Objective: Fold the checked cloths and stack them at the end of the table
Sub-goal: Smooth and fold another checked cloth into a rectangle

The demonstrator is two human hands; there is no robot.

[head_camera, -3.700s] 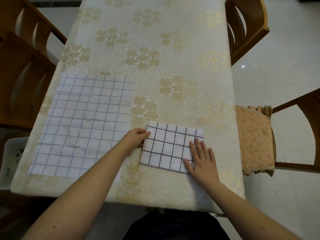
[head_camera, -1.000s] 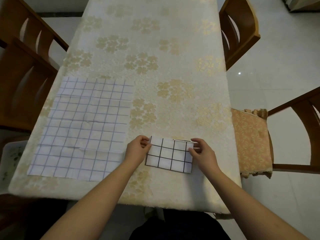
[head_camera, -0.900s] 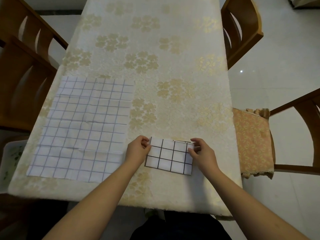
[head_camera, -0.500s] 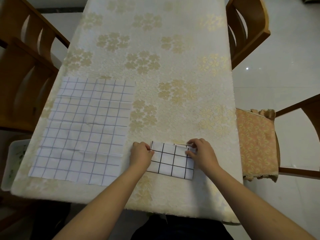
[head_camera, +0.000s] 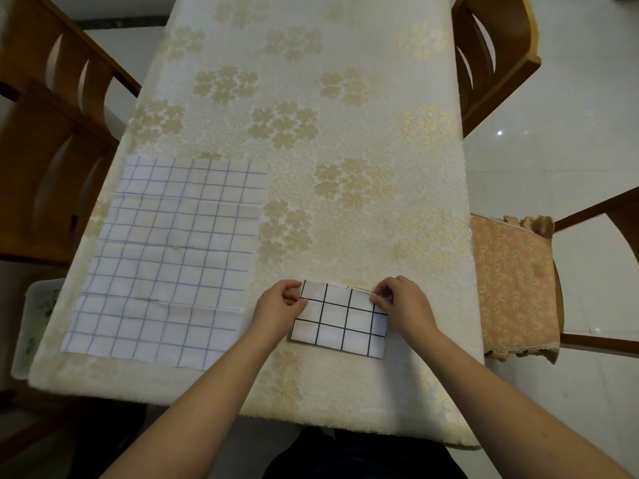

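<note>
A small folded white cloth with a bold black check point(head_camera: 340, 321) lies near the table's front edge, right of centre. My left hand point(head_camera: 280, 307) pinches its far left corner and my right hand point(head_camera: 403, 305) pinches its far right corner. To the left, a larger white cloth with a thin blue check point(head_camera: 169, 257) lies spread flat and creased, touched by neither hand.
The table point(head_camera: 311, 133) wears a cream cloth with gold flowers. Wooden chairs stand at the left point(head_camera: 52, 150) and far right point(head_camera: 491, 57). A chair with an orange cushion point(head_camera: 511, 288) is close on the right. A white tub point(head_camera: 31, 326) sits low at the left.
The black-checked cloth has gone from a wider fold under my flat right hand to a narrower fold. Both hands now grip its far corners.
</note>
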